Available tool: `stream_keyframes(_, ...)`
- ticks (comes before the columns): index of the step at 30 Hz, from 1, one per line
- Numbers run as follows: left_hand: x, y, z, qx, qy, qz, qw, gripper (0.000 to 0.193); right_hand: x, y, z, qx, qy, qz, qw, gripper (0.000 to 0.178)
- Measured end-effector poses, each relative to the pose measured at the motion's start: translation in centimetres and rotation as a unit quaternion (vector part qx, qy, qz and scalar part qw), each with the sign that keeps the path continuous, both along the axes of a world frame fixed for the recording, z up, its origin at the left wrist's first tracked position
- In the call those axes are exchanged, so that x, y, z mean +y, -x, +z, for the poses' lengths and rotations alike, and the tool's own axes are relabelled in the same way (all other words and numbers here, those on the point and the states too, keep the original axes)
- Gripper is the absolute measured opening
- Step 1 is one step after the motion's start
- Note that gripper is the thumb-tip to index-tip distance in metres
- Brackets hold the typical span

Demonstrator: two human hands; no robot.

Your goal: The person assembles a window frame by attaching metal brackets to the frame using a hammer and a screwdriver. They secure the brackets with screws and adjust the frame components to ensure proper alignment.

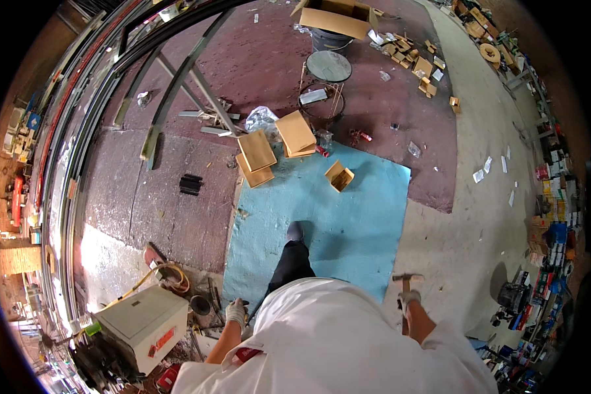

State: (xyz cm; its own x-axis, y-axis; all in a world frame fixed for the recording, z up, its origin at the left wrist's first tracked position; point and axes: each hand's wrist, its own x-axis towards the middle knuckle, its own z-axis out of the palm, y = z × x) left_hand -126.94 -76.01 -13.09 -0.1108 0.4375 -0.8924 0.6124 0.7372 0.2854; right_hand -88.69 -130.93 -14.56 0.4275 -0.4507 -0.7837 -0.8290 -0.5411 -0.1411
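My right hand, in a pale work glove, is closed around the handle of a hammer at my right side. The hammer's head points up and away from me, over the bare concrete. On the other side, my left hand, also gloved, hangs low beside my leg. Its fingers look curled, with something small and dark at them that I cannot make out. A cabinet-like pale box stands to the left of that hand. Ahead of my foot, a small open cardboard box sits on the blue mat.
Flat cardboard boxes lie at the mat's far edge. Beyond them stand a round stool and a dark bin under a large carton. Metal bars line the left; cluttered shelves run along the right. Scraps litter the floor.
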Motion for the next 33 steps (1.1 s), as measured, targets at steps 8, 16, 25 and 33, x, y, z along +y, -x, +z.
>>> stream_keyframes(8,17.6,-27.5,8.5,-0.077,-0.131,-0.197,0.969,0.036,10.4,-4.5,6.3,-0.002,0.014,-0.198,0.98,0.014)
stream_keyframes(16,24.6,-49.7,14.4,-0.246,-0.219,-0.056,0.943,0.036,13.3,-24.7,2.5,-0.013,0.049,0.156,0.986,0.015)
stream_keyframes(25,13.8,-41.2,3.2,0.012,-0.151,-0.238,0.959,0.04,26.5,-47.5,5.6,-0.085,-0.018,0.149,0.985,0.022)
stream_keyframes(33,20.6,-46.1,5.6,-0.007,-0.019,-0.069,0.997,0.038,35.7,-54.4,6.3,-0.056,-0.017,0.172,0.983,0.023)
